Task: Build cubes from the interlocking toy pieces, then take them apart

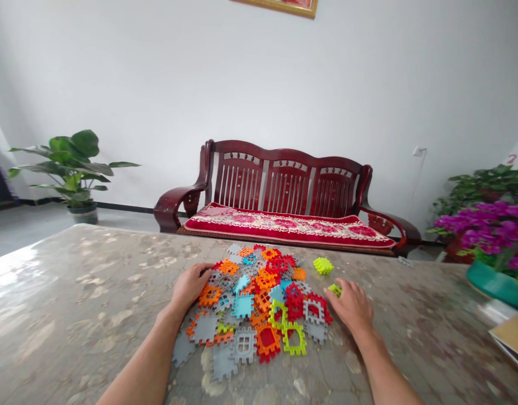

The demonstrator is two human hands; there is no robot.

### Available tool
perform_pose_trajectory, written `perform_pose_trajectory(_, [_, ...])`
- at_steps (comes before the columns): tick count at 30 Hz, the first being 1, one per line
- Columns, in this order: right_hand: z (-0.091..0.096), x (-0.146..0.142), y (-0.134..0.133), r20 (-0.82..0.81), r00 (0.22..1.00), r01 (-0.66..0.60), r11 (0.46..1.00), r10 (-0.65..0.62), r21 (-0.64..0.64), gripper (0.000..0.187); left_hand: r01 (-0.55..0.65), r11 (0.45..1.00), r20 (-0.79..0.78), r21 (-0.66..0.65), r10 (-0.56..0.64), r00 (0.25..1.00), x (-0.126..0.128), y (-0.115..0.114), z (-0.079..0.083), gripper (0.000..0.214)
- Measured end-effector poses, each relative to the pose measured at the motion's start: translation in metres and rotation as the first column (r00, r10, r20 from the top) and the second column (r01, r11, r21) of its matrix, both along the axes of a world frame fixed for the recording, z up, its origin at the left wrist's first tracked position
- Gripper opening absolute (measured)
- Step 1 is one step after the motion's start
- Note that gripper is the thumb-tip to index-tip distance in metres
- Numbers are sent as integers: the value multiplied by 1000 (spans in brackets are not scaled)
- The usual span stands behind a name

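A heap of interlocking plastic puzzle tiles [242,305] in grey, orange, red, blue and lime green lies on the table. Several tiles have window-like cut-outs and toothed edges. Along the heap's left edge rests my left hand [190,287], its fingers loosely curved beside the tiles and apart, with nothing seen in them. To the right of the heap, my right hand [354,304] has its thumb and fingers around a lime green tile [335,289], which they partly cover. Just beyond it, a lime green block of tiles [323,265] sits apart from the heap.
The marbled tabletop [94,298] spreads to both sides. A small grey piece [405,261] lies near its far edge. At right stand purple flowers in a teal pot [495,284] and a box [514,337]. A wooden bench [286,185] is behind the table; a potted plant [75,169] stands left.
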State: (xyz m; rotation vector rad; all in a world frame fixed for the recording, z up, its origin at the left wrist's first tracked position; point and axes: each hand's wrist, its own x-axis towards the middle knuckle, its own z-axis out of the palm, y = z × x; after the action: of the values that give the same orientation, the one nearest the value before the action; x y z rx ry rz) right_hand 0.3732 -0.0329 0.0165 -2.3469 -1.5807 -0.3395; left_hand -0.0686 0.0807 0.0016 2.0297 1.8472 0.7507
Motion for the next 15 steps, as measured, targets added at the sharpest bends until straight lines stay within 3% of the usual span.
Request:
perform_pose_trajectory(3, [-1, -1, 1, -6, 1000, -20, 999, 20, -41, 36, 0, 1000, 10, 1, 0, 1000, 0, 1, -1, 37])
perform_pose_trajectory(6, [-1, -2, 2, -27, 997, -66, 998, 66, -4, 40, 0, 1000, 16, 5, 0, 1000, 0, 1, -2, 37])
perform_pose_trajectory(12, [4, -2, -1, 12, 995, 95, 995, -94, -18, 48, 10, 1000, 13, 3, -10, 1000, -1, 2, -2, 36])
perform_pose_trajectory(15, [0, -1, 0, -1, 996, 84, 994, -84, -73, 46, 14, 1000, 16, -3, -14, 1000, -1, 2, -2, 36])
